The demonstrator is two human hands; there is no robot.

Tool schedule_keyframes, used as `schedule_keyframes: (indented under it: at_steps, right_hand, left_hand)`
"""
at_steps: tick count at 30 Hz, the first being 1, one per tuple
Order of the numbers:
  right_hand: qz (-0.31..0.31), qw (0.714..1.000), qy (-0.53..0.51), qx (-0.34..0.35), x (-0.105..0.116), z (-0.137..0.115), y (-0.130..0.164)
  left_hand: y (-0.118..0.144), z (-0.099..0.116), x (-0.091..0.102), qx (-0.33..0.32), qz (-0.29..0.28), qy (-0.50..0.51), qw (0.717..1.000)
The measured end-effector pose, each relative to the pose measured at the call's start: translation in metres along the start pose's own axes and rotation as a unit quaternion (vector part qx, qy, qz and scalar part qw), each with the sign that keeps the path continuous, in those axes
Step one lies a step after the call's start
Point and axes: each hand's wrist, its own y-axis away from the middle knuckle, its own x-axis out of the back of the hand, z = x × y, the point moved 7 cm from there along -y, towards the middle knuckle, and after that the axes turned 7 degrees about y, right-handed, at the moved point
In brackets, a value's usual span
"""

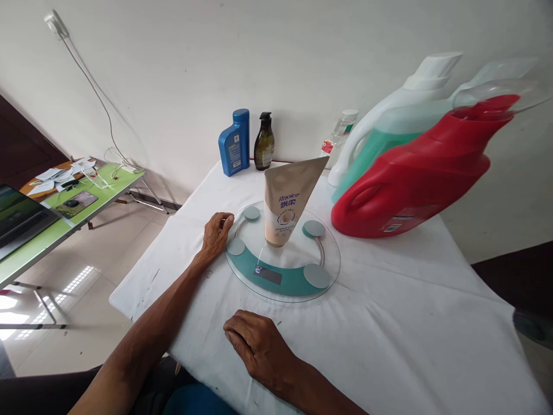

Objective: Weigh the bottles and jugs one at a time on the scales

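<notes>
On the glass scale (283, 271) stands a Rejoice tube (286, 202); left hand (217, 232) curls empty at its rim; right hand (259, 346) lies flat, loose, on the tabletop (389, 323).

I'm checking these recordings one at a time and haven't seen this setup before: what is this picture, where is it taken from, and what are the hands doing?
There is no machine here. A camera on a person's head looks down at their own two bare hands. A table under a white cloth carries a round glass bathroom scale, with a Rejoice tube standing cap-down on it. The left hand touches the scale's rim; the right hand rests flat on the cloth, holding nothing. Behind stand a blue bottle, a dark pump bottle, and red and green detergent jugs.
</notes>
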Motion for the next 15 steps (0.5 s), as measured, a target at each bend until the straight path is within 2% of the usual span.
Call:
schedule_keyframes:
  at_steps: [4,7,10,12,15]
  right_hand:
    - [0.002,1.000,-0.010,0.000,0.003,-0.001,-0.001]
    - [0.000,1.000,0.000,0.003,0.001,0.001,0.001]
    - [0.008,1.000,0.013,0.013,-0.010,0.011,0.005]
    - [-0.013,0.999,0.018,0.023,-0.026,0.022,0.005]
    - [-0.047,0.997,0.053,-0.018,-0.040,0.043,0.003]
  left_hand:
    - [0.000,-0.001,0.000,0.009,-0.002,-0.001,1.000]
    - [0.004,0.009,0.004,0.007,0.008,0.020,1.000]
    - [0.010,0.038,0.005,-0.042,0.007,0.066,0.997]
    - [0.014,0.063,-0.005,-0.086,-0.034,0.084,0.992]
    - [0.014,0.091,-0.030,-0.108,-0.107,0.097,0.984]
